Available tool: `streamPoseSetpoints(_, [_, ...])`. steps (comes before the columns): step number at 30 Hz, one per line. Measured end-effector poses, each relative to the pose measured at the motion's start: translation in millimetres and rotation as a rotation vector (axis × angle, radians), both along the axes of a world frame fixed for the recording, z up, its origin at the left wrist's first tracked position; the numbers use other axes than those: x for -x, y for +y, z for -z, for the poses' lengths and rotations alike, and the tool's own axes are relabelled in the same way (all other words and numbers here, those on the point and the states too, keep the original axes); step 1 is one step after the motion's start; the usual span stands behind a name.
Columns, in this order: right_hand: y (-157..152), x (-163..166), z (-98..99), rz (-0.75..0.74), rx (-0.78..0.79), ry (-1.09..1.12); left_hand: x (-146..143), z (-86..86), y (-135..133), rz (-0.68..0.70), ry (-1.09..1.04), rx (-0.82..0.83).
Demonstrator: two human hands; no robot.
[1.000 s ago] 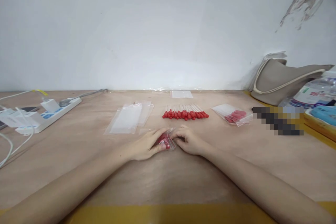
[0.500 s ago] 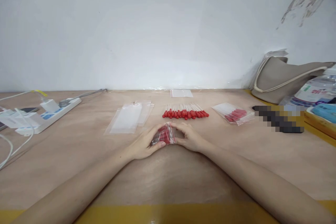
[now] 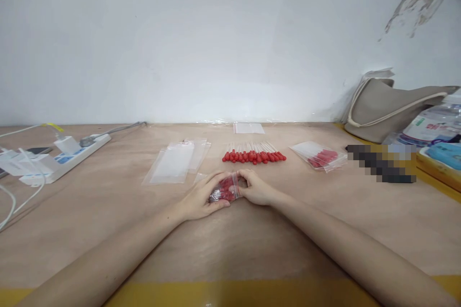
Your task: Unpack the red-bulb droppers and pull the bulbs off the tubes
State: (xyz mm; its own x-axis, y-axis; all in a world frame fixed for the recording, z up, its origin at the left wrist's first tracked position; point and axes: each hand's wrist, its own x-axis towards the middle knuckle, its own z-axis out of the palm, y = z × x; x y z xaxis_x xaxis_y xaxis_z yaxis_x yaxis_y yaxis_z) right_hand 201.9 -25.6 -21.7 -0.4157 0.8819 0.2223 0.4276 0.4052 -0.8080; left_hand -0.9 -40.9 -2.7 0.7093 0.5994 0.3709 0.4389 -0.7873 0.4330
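Observation:
A small clear plastic bag (image 3: 225,189) with red-tipped sticks inside sits between both my hands at the middle of the wooden table (image 3: 230,244). My left hand (image 3: 201,197) grips its left side with curled fingers. My right hand (image 3: 256,187) pinches its right end. Just beyond lies a row of loose red-tipped sticks (image 3: 254,153). A pile of empty clear bags (image 3: 178,160) lies to the left of the row, and filled bags (image 3: 320,156) lie to its right.
A white power strip with plugs and cables (image 3: 54,158) sits at the far left. A grey bag (image 3: 389,108), packets and a yellow tray (image 3: 437,153) crowd the right edge. Another clear bag (image 3: 248,128) lies by the wall. A yellow strip (image 3: 230,293) marks the near edge.
The bag was lifted slightly and turned between both hands, then lowered again; my hands have shifted a little closer together around it.

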Motion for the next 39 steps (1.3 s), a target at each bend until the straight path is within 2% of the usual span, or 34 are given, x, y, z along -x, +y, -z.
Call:
streamPoseSetpoints(4, [1.7,0.4,5.7,0.027,0.119,0.112,0.9,1.4,-0.3,-0.03,0.011,-0.021])
streamPoseSetpoints(10, [-0.7,3.1,1.6,-0.038,0.252,0.196,1.2,1.7,-0.1,-0.079,0.027,-0.04])
streamPoseSetpoints(15, [-3.3,3.8,-1.7,0.017,0.227,0.157,1.3,3.0,1.9,-0.102,0.016,-0.052])
streamPoseSetpoints(21, [-10.3,3.3,-8.8,0.005,0.172,0.07,1.3,3.6,2.7,-0.106,-0.009,-0.041])
streamPoseSetpoints(29, [-12.9,4.0,-14.4,-0.189,0.147,0.068,1.9,3.3,2.3,-0.109,-0.015,-0.023])
streamPoseSetpoints(35, [-3.3,-8.7,-16.7,-0.135,0.161,0.15,2.1,2.7,2.2,-0.105,-0.03,-0.001])
streamPoseSetpoints(39, [1.2,-16.6,-15.3,-0.15,0.087,0.12,1.4,0.2,0.8,-0.107,-0.02,0.007])
